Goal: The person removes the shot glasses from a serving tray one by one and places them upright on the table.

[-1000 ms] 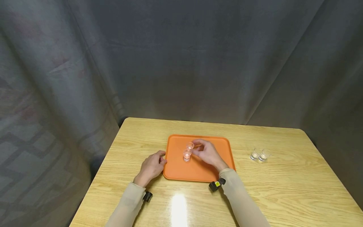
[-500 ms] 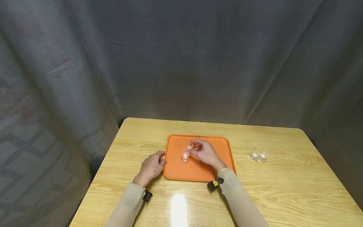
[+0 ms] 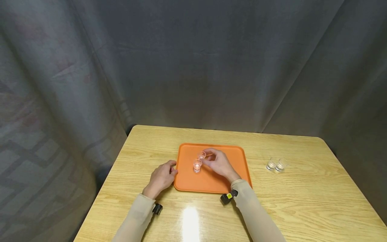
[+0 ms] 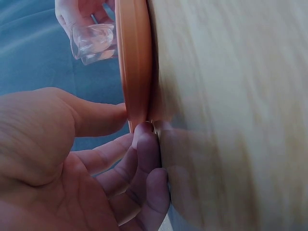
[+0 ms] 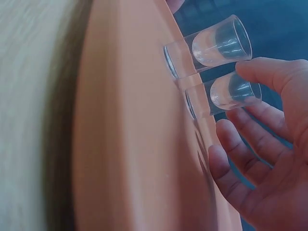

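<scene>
The right hand (image 3: 216, 162) pinches the farther glass (image 5: 236, 91) between thumb and fingers at ten o'clock on the orange tray (image 3: 196, 183), apparently positioning it by a nearer glass (image 3: 197, 165); a gentle release seems called for. At nine o'clock, the left hand (image 3: 162, 174) grips the tray's edge. The head view obscures the pinched glass's base.

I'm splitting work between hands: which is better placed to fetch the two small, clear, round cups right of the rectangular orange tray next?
Probably the right hand, nearer those clear cups, after releasing the cup it pinches; the left hand pinches the orange tray by its left edge.
</scene>
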Motion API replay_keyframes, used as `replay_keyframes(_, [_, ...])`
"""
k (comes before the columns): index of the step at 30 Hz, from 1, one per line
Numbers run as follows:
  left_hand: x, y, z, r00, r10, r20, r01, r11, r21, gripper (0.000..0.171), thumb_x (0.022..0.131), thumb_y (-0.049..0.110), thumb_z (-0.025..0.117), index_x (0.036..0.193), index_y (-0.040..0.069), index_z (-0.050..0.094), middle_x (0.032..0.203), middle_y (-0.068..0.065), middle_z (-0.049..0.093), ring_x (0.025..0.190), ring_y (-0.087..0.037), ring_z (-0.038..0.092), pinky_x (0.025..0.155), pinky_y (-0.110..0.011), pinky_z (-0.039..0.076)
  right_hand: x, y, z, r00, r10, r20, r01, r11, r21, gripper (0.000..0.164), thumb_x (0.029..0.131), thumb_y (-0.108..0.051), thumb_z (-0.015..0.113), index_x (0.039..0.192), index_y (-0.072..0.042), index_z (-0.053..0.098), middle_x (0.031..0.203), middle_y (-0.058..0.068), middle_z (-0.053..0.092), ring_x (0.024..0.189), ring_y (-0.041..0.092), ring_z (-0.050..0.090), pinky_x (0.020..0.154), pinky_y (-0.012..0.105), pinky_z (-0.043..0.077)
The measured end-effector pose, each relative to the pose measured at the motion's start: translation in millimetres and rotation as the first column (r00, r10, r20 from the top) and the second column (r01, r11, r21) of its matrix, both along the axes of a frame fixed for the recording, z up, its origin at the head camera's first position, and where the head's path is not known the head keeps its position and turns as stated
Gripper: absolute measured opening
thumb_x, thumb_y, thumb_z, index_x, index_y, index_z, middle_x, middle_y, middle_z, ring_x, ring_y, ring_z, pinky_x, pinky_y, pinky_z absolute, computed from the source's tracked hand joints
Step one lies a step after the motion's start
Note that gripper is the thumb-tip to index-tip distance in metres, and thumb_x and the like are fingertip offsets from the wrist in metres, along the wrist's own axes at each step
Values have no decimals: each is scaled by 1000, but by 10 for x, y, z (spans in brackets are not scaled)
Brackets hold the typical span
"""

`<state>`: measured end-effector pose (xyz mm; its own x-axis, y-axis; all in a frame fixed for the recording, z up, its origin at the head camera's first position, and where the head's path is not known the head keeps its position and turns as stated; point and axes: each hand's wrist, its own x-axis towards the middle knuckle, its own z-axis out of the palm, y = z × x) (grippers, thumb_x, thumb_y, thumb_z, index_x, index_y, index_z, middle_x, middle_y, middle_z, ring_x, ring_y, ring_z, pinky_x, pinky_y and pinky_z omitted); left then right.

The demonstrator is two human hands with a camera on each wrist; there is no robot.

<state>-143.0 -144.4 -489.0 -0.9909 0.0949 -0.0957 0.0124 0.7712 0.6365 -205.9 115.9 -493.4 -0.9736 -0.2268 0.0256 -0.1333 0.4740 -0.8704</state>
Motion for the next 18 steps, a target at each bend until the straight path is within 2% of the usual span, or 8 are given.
replay_keyframes(7, [-2,0,7,1000,0,2,0,1000,-3,41,107,20,66,145,6,62,91,3,65,64,-13,52,61,-28,37,-2,1,-3,1000,-17,-8,17,1000,-13,36,90,-20,84,124,-9,77,107,5,78,90,14,69,82,29,54])
replay_keyframes(18, [3,3,10,1000,-1,5,1,1000,-1,41,107,21,66,146,7,62,92,3,65,63,-13,51,59,-28,35,34,71,-15,999,-48,5,48,999,-25,39,90,-25,87,125,-13,77,103,4,78,90,14,71,82,30,54])
